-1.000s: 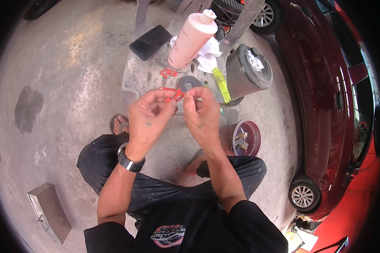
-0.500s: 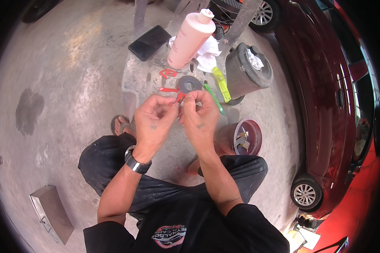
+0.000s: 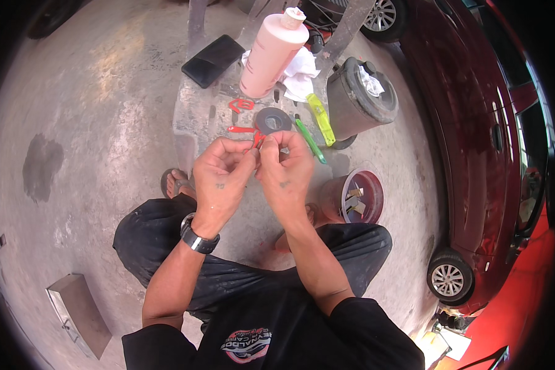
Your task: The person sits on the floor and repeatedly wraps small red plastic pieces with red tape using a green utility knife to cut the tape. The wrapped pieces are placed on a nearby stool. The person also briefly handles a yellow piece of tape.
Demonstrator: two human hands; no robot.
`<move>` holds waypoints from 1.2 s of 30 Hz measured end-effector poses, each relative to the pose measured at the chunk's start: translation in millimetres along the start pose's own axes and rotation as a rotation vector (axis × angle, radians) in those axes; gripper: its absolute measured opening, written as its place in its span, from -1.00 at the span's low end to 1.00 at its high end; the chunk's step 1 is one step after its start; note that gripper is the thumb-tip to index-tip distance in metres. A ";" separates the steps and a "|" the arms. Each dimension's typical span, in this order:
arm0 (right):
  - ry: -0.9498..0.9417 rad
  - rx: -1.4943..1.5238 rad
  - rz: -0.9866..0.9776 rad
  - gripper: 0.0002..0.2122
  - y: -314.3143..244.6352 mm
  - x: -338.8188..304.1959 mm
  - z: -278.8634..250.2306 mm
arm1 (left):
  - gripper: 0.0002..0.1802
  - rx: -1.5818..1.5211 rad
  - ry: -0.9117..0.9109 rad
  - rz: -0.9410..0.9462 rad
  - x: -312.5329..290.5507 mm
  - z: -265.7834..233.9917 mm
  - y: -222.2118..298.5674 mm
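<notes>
My left hand (image 3: 222,179) and my right hand (image 3: 287,176) meet in front of me, thumbs and fingertips pinched together. Between the fingertips shows a small red piece (image 3: 257,140), partly covered, its exact shape too small to make out. Just beyond lies a dark grey roll of tape (image 3: 263,118) on the worn grey plastic seat (image 3: 191,114). Left of the tape are a thin red strip (image 3: 240,129) and a red angular emblem piece (image 3: 242,105). A green utility knife (image 3: 309,142) and a yellow-green one (image 3: 320,120) rest to the right.
A pink bottle (image 3: 271,58), a white cloth (image 3: 300,77) and a flat black case or device (image 3: 213,60) stand farther back. Right are a dark lidded bucket (image 3: 351,105) and a reddish bucket (image 3: 334,197) holding scraps. A dark red car (image 3: 468,142) is parked beyond; a metal box (image 3: 80,314) sits lower left.
My right hand has come slightly left, closer to my left hand, both still pinching at the red piece. The whole view has shifted a little.
</notes>
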State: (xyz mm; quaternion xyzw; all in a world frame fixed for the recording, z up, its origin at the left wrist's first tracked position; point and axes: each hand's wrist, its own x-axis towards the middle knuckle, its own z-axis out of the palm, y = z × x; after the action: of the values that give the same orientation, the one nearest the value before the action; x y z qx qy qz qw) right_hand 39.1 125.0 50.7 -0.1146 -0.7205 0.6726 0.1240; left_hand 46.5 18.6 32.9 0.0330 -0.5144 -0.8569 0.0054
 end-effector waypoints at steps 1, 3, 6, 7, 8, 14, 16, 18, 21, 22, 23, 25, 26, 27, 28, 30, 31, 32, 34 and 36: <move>0.002 -0.001 0.002 -0.89 1.6 0.5 -0.4 | -0.87 0.003 -0.003 0.006 0.2 -0.2 -0.4; 0.004 -0.003 0.007 -0.90 2.7 0.9 -0.2 | -0.86 0.011 -0.006 0.017 0.5 -1.3 -2.3; 0.009 0.007 0.020 -0.90 0.3 0.0 1.1 | -0.86 0.012 -0.014 0.048 0.7 -2.3 -5.8; 0.010 0.020 0.027 -0.90 -3.0 -1.1 2.0 | -0.87 0.013 -0.013 0.049 0.5 -2.0 -5.5; 0.012 0.032 0.033 -0.90 -4.7 -1.7 2.4 | -0.87 0.012 -0.012 0.051 0.2 -0.9 -4.6; 0.030 0.043 0.050 -0.89 -7.2 -3.9 4.6 | -0.87 0.023 -0.005 0.039 0.2 -1.7 -4.3; 0.022 0.079 0.076 -0.89 -9.3 -5.2 4.6 | -0.87 0.034 -0.002 0.032 -0.1 -2.3 -3.9; 0.018 0.101 0.106 -0.89 -11.1 -5.3 3.9 | -0.88 0.046 -0.003 0.032 0.2 -2.6 -3.6; 0.018 0.111 0.136 -0.89 -12.3 -5.5 3.2 | -0.88 0.037 0.010 0.017 -0.1 -2.6 -4.4; 0.021 0.110 0.131 -0.88 -12.3 -6.1 3.4 | -0.88 0.034 0.010 0.019 -0.1 -2.5 -4.4; 0.023 0.110 0.126 -0.88 -12.3 -6.6 3.7 | -0.88 0.030 0.011 0.022 -0.1 -2.2 -4.1; 0.030 0.105 0.118 -0.88 -11.2 -6.5 5.0 | -0.88 0.036 0.004 0.019 -0.5 -2.3 -3.7; 0.033 0.104 0.115 -0.88 -10.4 -6.5 5.5 | -0.88 0.045 -0.002 0.015 -0.8 -3.3 -3.4; 0.034 0.101 0.107 -0.88 -9.9 -6.7 5.6 | -0.89 0.055 -0.008 0.011 -1.0 -3.9 -3.4; 0.035 0.098 0.100 -0.88 -9.5 -6.9 5.6 | -0.88 0.055 -0.008 0.010 -1.1 -3.8 -3.5; 0.040 0.095 0.094 -0.88 -9.3 -7.2 6.2 | -0.88 0.057 -0.006 0.009 -1.3 -3.9 -3.8; 0.045 0.095 0.095 -0.88 -9.6 -7.4 6.7 | -0.88 0.058 -0.006 0.007 -1.4 -3.9 -3.6; 0.050 0.094 0.096 -0.88 -9.7 -7.5 7.0 | -0.88 0.059 -0.007 0.004 -1.5 -3.7 -3.3; 0.061 0.077 0.075 -0.89 -7.6 -7.3 7.5 | -0.88 0.049 0.003 0.009 -1.5 -2.6 -3.0; 0.063 0.069 0.059 -0.89 -5.6 -7.4 7.6 | -0.88 0.031 0.023 0.024 -1.2 -0.8 -3.3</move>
State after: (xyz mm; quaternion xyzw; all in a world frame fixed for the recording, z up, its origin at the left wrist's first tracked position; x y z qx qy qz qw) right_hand 43.5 115.0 55.6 -0.1528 -0.6890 0.6963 0.1306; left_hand 47.8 19.5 29.7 0.0366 -0.5277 -0.8484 0.0211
